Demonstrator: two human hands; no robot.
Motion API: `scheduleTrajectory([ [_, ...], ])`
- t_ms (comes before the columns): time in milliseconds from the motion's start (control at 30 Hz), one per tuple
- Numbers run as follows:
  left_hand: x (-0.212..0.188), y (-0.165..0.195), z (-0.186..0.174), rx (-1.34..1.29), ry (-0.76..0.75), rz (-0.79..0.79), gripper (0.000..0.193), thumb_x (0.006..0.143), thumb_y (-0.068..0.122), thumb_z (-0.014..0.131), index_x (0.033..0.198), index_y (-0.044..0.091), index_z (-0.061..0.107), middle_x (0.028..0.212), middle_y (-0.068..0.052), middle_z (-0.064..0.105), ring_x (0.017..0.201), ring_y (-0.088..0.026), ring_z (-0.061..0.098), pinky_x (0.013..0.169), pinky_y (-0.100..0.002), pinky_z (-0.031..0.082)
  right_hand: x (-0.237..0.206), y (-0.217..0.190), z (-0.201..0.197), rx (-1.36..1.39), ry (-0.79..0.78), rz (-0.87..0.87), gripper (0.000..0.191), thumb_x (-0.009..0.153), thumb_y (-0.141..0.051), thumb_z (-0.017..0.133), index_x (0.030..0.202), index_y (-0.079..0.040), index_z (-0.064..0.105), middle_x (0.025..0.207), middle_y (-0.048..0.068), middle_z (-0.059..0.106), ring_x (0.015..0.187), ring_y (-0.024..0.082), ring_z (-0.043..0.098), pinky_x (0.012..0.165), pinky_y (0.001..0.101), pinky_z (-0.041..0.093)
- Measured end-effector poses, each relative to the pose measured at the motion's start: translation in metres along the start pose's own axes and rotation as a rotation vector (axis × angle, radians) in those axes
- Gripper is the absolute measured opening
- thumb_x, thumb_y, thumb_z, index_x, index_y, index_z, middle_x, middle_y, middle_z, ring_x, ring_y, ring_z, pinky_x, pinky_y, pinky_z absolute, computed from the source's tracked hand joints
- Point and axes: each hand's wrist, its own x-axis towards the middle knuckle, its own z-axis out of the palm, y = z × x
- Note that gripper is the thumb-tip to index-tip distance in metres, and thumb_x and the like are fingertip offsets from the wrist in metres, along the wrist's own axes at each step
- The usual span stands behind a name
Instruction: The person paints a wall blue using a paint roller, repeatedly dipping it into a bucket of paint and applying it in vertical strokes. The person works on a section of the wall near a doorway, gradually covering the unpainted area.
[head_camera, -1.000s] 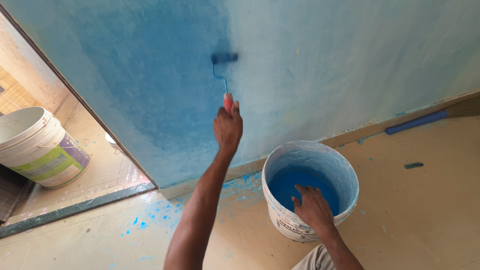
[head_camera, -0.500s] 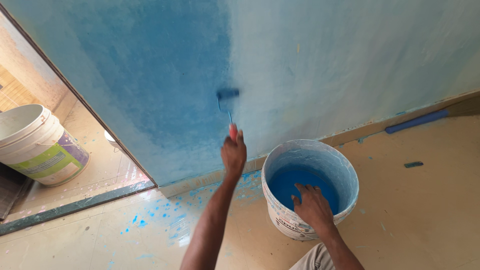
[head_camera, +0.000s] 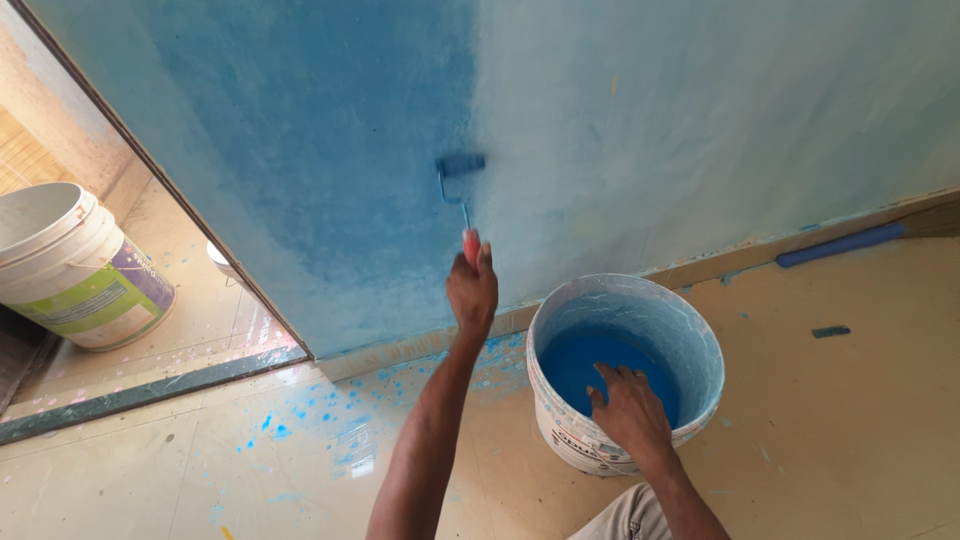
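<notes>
My left hand (head_camera: 472, 292) grips the red handle of a small paint roller (head_camera: 460, 166), whose blue head presses on the wall (head_camera: 700, 120) at the border between the darker blue painted area and the paler part. My right hand (head_camera: 625, 408) rests on the near rim of a white bucket (head_camera: 700, 340) holding blue paint, which stands on the floor against the wall base. My forearms reach up from the bottom of the view.
A doorway opens at the left with a large white bucket (head_camera: 75, 265) beyond it. Blue paint splatters (head_camera: 320, 420) dot the beige floor tiles. A blue strip (head_camera: 840, 243) lies along the skirting at the right, with a small dark scrap (head_camera: 830, 331) on the floor.
The roller and my left hand went down the wall, then came back up a little. My right hand stayed on the bucket rim.
</notes>
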Motion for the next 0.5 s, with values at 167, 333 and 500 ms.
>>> scheduleTrajectory([
  [167, -0.004, -0.017, -0.009, 0.041, -0.051, -0.023, 0.056, 0.098, 0.059, 0.049, 0.100, 0.004, 0.063, 0.071, -0.013, 0.069, 0.059, -0.023, 0.070, 0.050, -0.040, 0.054, 0.000, -0.002, -0.001, -0.017, -0.032, 0.017, 0.052, 0.095, -0.033, 0.062, 0.142, -0.012, 0.057, 0.139, 0.018, 0.060, 0.134, 0.042, 0.052, 0.108, 0.0507, 0.049],
  [333, -0.068, -0.067, -0.008, 0.048, -0.085, -0.159, 0.059, 0.101, 0.056, 0.055, 0.098, -0.001, 0.068, 0.070, -0.017, 0.071, 0.055, -0.024, 0.068, 0.048, -0.039, 0.053, 0.002, 0.000, 0.000, -0.030, -0.032, 0.018, 0.052, 0.095, -0.034, 0.062, 0.142, -0.013, 0.057, 0.139, 0.017, 0.061, 0.134, 0.040, 0.053, 0.109, 0.0500, 0.050],
  [500, -0.093, -0.073, -0.010, -0.070, -0.163, -0.375, 0.060, 0.098, 0.052, 0.057, 0.102, -0.007, 0.066, 0.066, -0.018, 0.069, 0.041, -0.025, 0.064, 0.037, -0.039, 0.050, 0.006, 0.003, 0.003, -0.064, -0.066, 0.026, 0.053, 0.096, -0.035, 0.062, 0.143, -0.012, 0.056, 0.138, 0.016, 0.061, 0.133, 0.037, 0.055, 0.108, 0.0490, 0.052],
])
